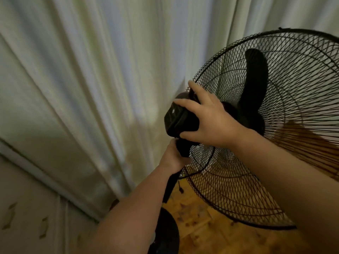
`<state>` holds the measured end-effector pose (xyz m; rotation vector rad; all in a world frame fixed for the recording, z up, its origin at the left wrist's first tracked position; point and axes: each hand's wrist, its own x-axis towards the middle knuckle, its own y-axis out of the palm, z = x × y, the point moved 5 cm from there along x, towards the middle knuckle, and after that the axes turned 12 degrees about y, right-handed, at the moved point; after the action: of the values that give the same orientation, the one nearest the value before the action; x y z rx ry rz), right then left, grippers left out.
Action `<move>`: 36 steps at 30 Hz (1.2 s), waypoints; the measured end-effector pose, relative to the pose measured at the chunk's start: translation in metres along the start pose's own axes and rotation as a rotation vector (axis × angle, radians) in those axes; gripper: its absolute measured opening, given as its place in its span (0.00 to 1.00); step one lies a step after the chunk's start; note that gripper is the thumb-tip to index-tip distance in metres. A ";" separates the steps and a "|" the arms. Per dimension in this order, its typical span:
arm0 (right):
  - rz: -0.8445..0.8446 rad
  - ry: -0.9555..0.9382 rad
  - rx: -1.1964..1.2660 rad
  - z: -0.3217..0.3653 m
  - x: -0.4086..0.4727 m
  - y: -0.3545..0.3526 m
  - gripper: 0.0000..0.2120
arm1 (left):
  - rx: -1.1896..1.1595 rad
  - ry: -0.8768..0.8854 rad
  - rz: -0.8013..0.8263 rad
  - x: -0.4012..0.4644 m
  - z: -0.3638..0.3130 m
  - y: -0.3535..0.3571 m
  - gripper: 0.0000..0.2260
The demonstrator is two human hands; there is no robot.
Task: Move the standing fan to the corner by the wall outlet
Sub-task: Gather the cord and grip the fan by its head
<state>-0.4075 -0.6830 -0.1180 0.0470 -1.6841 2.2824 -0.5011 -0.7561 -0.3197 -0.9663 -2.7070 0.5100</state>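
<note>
Curtains (pixel 82 88) right behind; left hand (pixel 174 158) gripped the fan (pixel 275 125) pole, right hand (pixel 207 121) clutched its motor. No outlet visible, so unfinished probably.

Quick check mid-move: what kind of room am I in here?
Probably a room in a home: long pale curtains hang to a wood floor, with patterned wallpaper at lower left. Both hands hold a black standing fan. No outlet shows.
</note>
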 end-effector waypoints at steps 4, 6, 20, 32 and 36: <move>-0.277 -0.053 0.267 -0.002 -0.035 0.000 0.25 | 0.047 0.017 0.009 0.010 -0.004 0.006 0.25; -0.433 -0.066 0.413 -0.005 -0.055 0.008 0.17 | 0.022 0.025 0.056 0.004 -0.008 0.007 0.27; -0.046 0.604 0.744 -0.045 -0.070 0.147 0.18 | -0.127 -0.130 -0.014 0.016 0.000 0.011 0.13; -0.087 0.862 0.767 -0.044 -0.040 0.173 0.17 | -0.891 -0.443 0.047 0.009 0.009 0.022 0.17; -0.067 0.916 0.735 -0.054 -0.029 0.176 0.25 | -0.844 -0.400 0.125 0.010 0.007 0.023 0.17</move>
<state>-0.4171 -0.6854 -0.3039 -0.6547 -0.3702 2.1944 -0.4972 -0.7347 -0.3344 -1.3280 -3.2911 -0.5526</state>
